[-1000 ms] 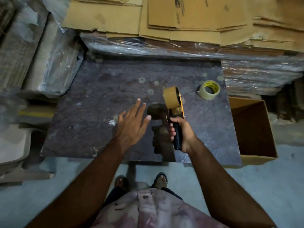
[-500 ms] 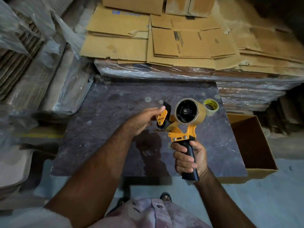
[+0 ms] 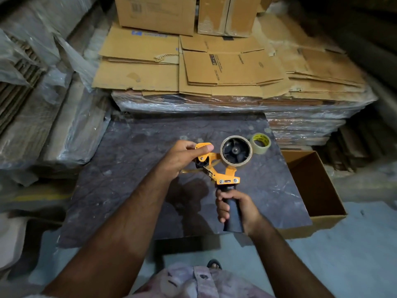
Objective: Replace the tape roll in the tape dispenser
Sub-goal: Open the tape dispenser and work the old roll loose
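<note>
I hold an orange tape dispenser [image 3: 223,175] upright above a dark stone slab [image 3: 133,168]. My right hand [image 3: 238,208] is wrapped around its black handle. On its black hub sits a nearly spent brown tape roll [image 3: 236,151], mostly cardboard core. My left hand [image 3: 182,157] pinches the orange front flap at the dispenser's left end, thumb on top. A fuller clear tape roll with a yellow inner label [image 3: 261,143] lies on the slab just behind and to the right of the dispenser.
An open empty cardboard box [image 3: 315,186] stands against the slab's right side. Flattened cartons [image 3: 214,67] lie on a plastic-wrapped stack behind the slab. Wrapped bundles [image 3: 43,117] line the left. My foot [image 3: 213,264] shows on the grey floor below.
The dispenser was lifted off the slab and turned side-on towards me. My left hand, open a second ago, has closed on the front flap. The camera tilted up.
</note>
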Demonstrator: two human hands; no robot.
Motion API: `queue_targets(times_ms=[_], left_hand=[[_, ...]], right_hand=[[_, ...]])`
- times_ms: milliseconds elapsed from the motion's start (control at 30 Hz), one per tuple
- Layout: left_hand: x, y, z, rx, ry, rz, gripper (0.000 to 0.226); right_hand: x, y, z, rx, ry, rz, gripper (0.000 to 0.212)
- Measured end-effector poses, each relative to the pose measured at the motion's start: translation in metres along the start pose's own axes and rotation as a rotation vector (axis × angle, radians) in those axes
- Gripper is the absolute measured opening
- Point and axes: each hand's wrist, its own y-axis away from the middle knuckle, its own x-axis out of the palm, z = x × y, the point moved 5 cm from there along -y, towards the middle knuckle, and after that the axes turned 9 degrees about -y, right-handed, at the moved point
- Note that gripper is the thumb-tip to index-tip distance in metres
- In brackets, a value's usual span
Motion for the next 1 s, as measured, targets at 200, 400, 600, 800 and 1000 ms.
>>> queue_targets(times_ms=[200, 400, 600, 800, 1000], left_hand=[[-0.001, 0.005, -0.012, -0.058, -0.277, -0.252, 0.065], [0.002, 0.014, -0.021, -0.100, -0.445, -0.318, 0.065], [0.000, 0.017, -0.018, -0.124, -0.310, -0.191, 0.067], [0.006, 0.009, -0.019, -0.138, -0.243, -0.148, 0.071], [0.026, 0.011, -0.007, -0.068, -0.075, -0.238, 0.048]], right_hand=[[-0.019, -0.001, 0.002, -0.044, 0.234, -0.325, 0.034], [-0.014, 0.002, -0.001, -0.015, 0.161, -0.291, 0.020], [-0.016, 0.006, 0.003, 0.017, 0.007, -0.175, 0.019], [-0.013, 0.008, 0.013, 0.076, -0.135, -0.082, 0.020], [-0.024, 0.006, 0.040, 0.185, -0.065, -0.127, 0.021]])
